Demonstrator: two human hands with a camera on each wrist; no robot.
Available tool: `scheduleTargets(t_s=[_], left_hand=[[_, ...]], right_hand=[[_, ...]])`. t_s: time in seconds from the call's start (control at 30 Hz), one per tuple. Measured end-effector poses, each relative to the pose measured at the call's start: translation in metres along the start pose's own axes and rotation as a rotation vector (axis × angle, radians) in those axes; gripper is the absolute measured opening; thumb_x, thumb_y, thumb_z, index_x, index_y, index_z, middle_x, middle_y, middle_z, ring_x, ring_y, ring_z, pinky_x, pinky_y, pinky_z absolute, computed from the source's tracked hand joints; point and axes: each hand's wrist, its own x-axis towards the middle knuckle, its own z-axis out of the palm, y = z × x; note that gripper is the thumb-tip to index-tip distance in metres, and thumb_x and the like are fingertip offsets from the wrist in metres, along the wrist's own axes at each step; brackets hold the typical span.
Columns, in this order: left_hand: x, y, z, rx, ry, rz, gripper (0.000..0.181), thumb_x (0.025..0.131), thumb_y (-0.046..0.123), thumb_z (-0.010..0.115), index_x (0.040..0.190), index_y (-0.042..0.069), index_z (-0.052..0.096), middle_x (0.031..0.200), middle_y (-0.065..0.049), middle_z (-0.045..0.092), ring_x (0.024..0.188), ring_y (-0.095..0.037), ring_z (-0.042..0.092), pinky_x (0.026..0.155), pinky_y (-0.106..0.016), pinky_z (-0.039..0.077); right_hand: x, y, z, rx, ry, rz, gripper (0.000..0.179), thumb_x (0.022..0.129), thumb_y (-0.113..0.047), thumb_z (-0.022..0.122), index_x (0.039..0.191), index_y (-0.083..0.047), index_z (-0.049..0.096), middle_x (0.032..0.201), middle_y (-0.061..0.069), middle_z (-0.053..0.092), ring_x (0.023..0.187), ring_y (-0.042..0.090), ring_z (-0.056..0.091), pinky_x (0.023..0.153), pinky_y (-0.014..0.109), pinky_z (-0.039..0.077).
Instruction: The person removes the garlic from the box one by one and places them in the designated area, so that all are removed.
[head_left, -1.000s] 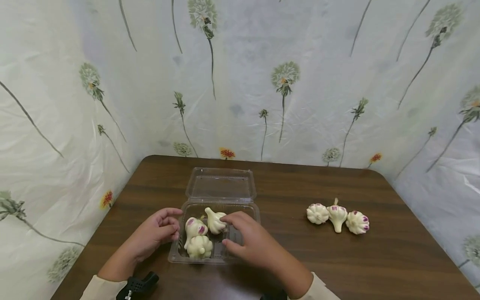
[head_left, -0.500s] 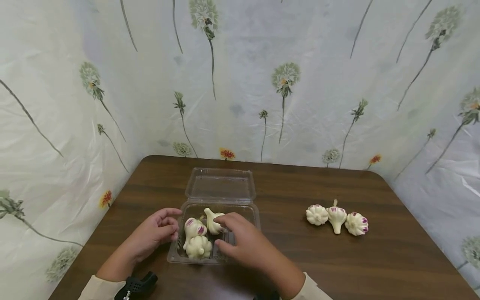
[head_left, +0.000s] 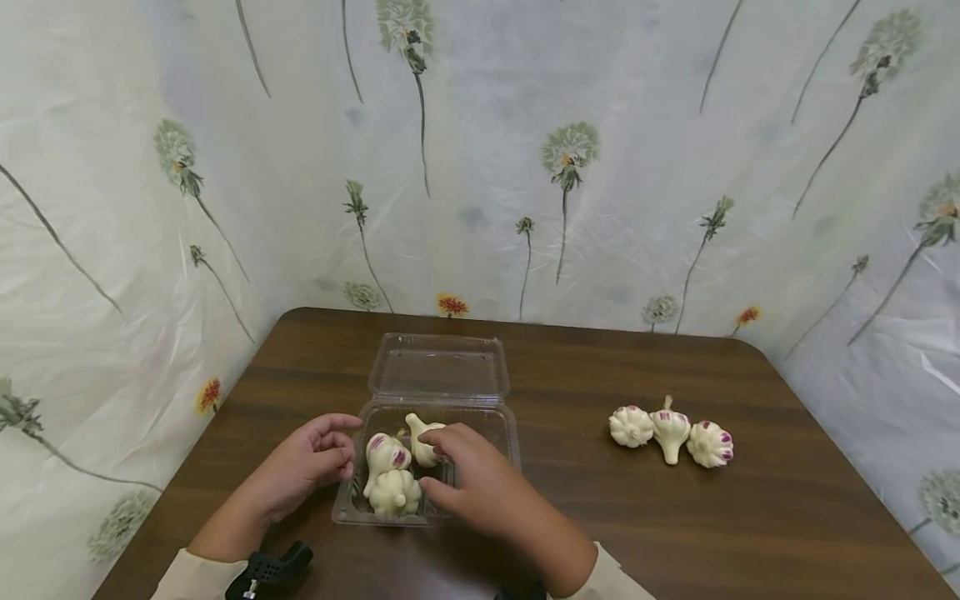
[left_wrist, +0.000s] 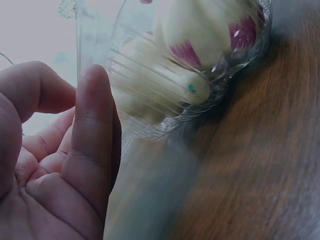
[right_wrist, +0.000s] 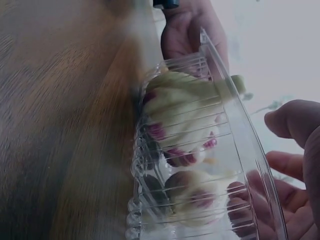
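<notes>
In the head view a clear plastic clamshell container (head_left: 348, 510) lies with its lid (head_left: 439, 367) folded back. Inside are three garlic bulbs: a purple-marked one (head_left: 387, 452) at the left, a pale one (head_left: 394, 493) in front of it, and another (head_left: 418, 429) behind, partly hidden by my right hand. That right hand (head_left: 472, 475) reaches over the container's right side, thumb and fingers apart; its fingers are close to the rear bulb, contact unclear. My left hand (head_left: 311, 454) is beside the left rim with loosely bent fingers, its index fingertip at the rim.
To the right on the brown wooden table (head_left: 555, 500), three more garlic bulbs stand side by side: a left one (head_left: 631, 427), a middle one (head_left: 671, 433) and a right one (head_left: 710, 444). A flower-printed sheet (head_left: 480, 167) hangs behind and beside the table.
My right hand has moved a little to the left over the container, covering more of the rear garlic bulb. My left hand and the bulbs on the table have stayed in place.
</notes>
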Motion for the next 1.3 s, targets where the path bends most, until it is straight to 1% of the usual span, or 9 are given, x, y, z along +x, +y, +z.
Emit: scheduleTargets(t_s=[0.23,0.63,0.87,1.1,1.3], left_hand=[[0.000,-0.001,-0.001,0.000,0.001,0.004,0.054,0.106,0.008,0.059,0.151,-0.008,0.033,0.096,-0.001,0.061,0.082,-0.014,0.066,0.080,-0.027,0.060],[0.000,-0.002,0.000,0.000,-0.004,0.007,0.054,0.106,0.008,0.059,0.150,-0.009,0.033,0.097,-0.001,0.060,0.083,-0.014,0.066,0.080,-0.027,0.060],[0.000,-0.001,0.000,0.002,-0.002,0.007,0.054,0.106,0.008,0.059,0.150,-0.008,0.033,0.097,-0.001,0.061,0.082,-0.014,0.066,0.079,-0.028,0.060],[-0.001,-0.001,0.001,0.006,-0.003,0.006,0.053,0.106,0.008,0.059,0.150,-0.009,0.034,0.097,-0.001,0.061,0.082,-0.014,0.066,0.079,-0.028,0.060],[0.000,0.000,0.001,0.004,-0.004,0.004,0.052,0.106,0.008,0.059,0.149,-0.007,0.035,0.096,0.000,0.061,0.083,-0.014,0.066,0.079,-0.028,0.060]], right_hand=[[0.002,-0.002,0.002,-0.014,0.005,0.029,0.049,0.099,-0.031,0.073,0.143,-0.015,0.060,0.137,0.000,0.060,0.117,0.019,0.065,0.097,0.038,0.056],[0.008,-0.009,0.008,0.003,0.005,0.058,0.050,0.098,-0.033,0.074,0.143,-0.015,0.060,0.136,0.002,0.061,0.114,0.018,0.063,0.093,0.037,0.056],[0.012,-0.012,0.010,0.000,0.004,0.055,0.048,0.098,-0.032,0.074,0.140,-0.014,0.062,0.139,0.002,0.060,0.122,0.018,0.060,0.100,0.040,0.054],[0.015,-0.015,0.014,-0.031,-0.022,0.074,0.050,0.097,-0.034,0.075,0.140,-0.014,0.062,0.139,0.002,0.061,0.121,0.017,0.061,0.102,0.040,0.054],[0.017,-0.015,0.017,-0.045,-0.030,0.065,0.049,0.097,-0.036,0.074,0.140,-0.016,0.063,0.141,0.000,0.061,0.125,0.016,0.061,0.103,0.039,0.054]])
